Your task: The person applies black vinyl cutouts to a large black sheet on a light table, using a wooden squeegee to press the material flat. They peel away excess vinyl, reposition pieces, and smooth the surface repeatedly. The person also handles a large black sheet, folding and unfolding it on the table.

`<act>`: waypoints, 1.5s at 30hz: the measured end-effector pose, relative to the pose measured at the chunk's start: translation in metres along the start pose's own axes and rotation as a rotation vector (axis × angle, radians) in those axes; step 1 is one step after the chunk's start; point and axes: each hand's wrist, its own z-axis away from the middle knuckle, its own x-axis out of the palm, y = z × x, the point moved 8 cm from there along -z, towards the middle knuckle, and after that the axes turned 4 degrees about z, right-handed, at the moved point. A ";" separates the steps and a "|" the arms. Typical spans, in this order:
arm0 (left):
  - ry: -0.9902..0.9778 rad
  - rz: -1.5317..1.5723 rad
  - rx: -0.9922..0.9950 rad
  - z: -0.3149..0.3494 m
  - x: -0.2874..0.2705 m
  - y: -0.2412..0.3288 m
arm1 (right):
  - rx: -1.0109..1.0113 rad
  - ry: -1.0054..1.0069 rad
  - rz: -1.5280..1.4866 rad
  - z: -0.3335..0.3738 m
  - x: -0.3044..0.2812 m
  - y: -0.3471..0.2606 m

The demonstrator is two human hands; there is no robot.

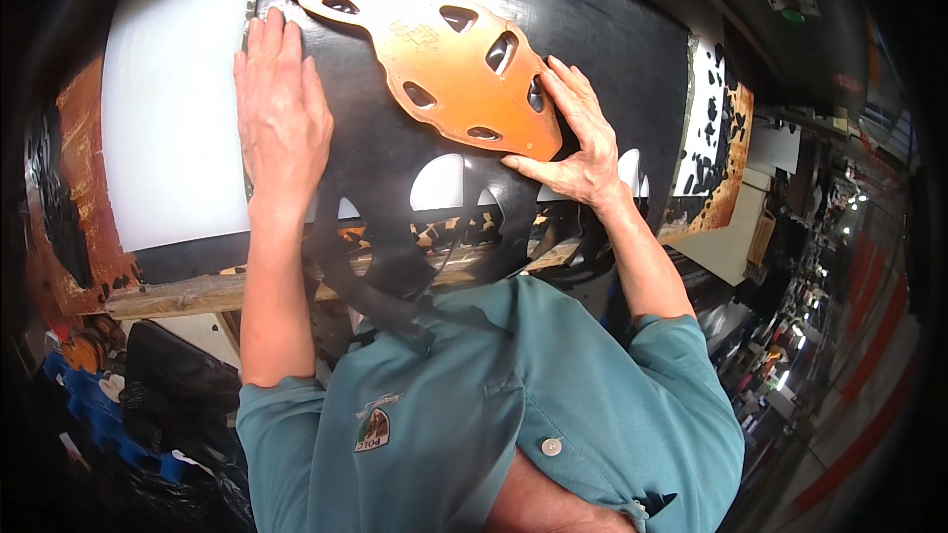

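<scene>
Looking down on a broad, smooth black sheet [632, 59], spread over a bench [188, 296] with a wooden near edge. Showing a glossy orange template [434, 54] lying on the far and middle part of the black sheet, slanting from its far left toward its near right, with a wavy rim and several rounded openings letting the dark surface through. Laying the left hand [281, 114] flat along the left edge of the black sheet, with fingers extending straight, close together, released and grasping nothing, their tips pointing toward the template's far end. Resting the right hand [583, 143] over the right half of the black sheet, with fingers spreading and unclenched, touching the template's right rim, and with the thumb lying against its near tip; pressing how firmly, impossible to tell. Showing dark, blurred, curving strips [380, 242] hanging at the near edge of the black sheet, looping around gaps and reaching toward a teal shirt [592, 365]. Showing a white board [178, 118] to the left of the black sheet and, farther left, a rust-brown surface [84, 163] carrying black scraps [61, 207]. Showing a white strip [695, 89], speckled with more scraps, just right of the black sheet.
</scene>
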 end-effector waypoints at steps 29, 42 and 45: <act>0.164 0.318 0.158 0.152 -0.062 0.087 | 0.336 0.794 -0.404 0.100 -0.168 0.057; 0.108 0.358 -0.098 0.136 -0.082 0.085 | 0.474 0.706 -0.111 0.206 -0.164 0.094; 0.254 0.010 0.136 0.146 -0.114 0.136 | 0.085 0.713 0.323 0.214 -0.127 0.052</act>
